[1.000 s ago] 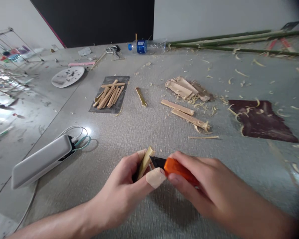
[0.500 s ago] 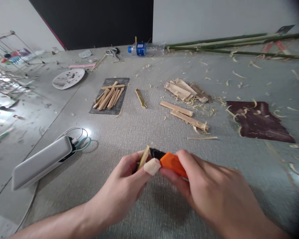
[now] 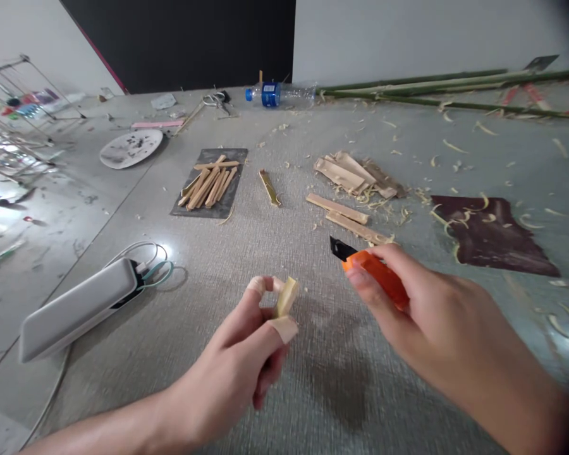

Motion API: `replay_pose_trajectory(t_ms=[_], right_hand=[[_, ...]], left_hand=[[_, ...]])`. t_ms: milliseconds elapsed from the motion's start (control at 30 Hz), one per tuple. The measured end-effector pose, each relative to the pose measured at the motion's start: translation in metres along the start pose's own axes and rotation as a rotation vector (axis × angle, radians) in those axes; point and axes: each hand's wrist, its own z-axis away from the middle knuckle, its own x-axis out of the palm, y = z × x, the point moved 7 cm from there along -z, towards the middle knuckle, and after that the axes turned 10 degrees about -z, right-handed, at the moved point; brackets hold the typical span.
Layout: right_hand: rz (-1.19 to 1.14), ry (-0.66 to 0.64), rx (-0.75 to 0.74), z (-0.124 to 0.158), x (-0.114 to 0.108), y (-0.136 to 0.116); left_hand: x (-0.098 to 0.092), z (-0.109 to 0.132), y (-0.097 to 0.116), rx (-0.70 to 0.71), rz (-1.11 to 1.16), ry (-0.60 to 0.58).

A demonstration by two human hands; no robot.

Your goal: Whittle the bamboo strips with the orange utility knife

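Observation:
Between the thumb and fingers of my left hand [image 3: 246, 347] is a short bamboo strip [image 3: 287, 296], its end pointing up and away. Pale tape wraps the thumb and a finger of that hand. My right hand [image 3: 431, 303] is closed around an orange utility knife [image 3: 379, 277], whose black blade points up and left, apart from the strip. Just beyond the knife lie two flat bamboo pieces [image 3: 336, 208]. A single small strip [image 3: 269, 188] rests on the table farther off.
Bamboo sticks [image 3: 211, 183] lie on a dark sheet at left, near a white power bank [image 3: 83, 306] with cables. Behind are a plate [image 3: 130, 149], bottle [image 3: 282, 94] and green stalks [image 3: 408, 88]. A bamboo pile [image 3: 355, 172] and maroon sheet [image 3: 497, 234] lie right.
My right hand has moved right and slightly away with the knife, so the blade has left the strip. My left hand has turned a little, still holding the strip.

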Motion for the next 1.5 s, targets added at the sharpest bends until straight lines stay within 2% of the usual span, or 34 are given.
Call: replay_pose_trajectory(t_ms=[67,167,333,500,700,867,1067,1333,1500], right_hand=[[-0.038,-0.014,0.032,0.000,-0.002,0.001],[-0.077,-0.027,0.038,-0.001,-0.003,0.000],[-0.084,-0.010,-0.053,0.000,-0.001,-0.006],[-0.115,0.013,-0.113,0.001,0.003,-0.007],[-0.232,-0.074,-0.025,0.001,0.007,-0.008],[-0.324,-0.137,-0.098,0.007,0.008,-0.021],[-0.278,-0.203,-0.215,0.013,0.023,-0.030],[-0.257,-0.271,-0.221,0.015,0.026,-0.032],[-0.313,-0.311,-0.199,0.016,0.028,-0.032]], left_hand=[[-0.003,-0.001,0.001,0.000,-0.050,0.053],[-0.001,-0.003,0.009,0.065,-0.034,0.042],[-0.003,-0.009,0.019,0.192,0.035,0.073],[-0.007,-0.013,0.015,0.174,0.039,0.103],[-0.010,-0.013,0.007,0.081,0.013,0.102],[-0.005,-0.013,0.013,0.122,0.008,0.075],[-0.001,-0.009,0.018,0.144,-0.001,0.054],[0.002,-0.005,0.028,0.248,-0.069,0.048],[0.003,-0.006,0.027,0.243,-0.087,0.045]])
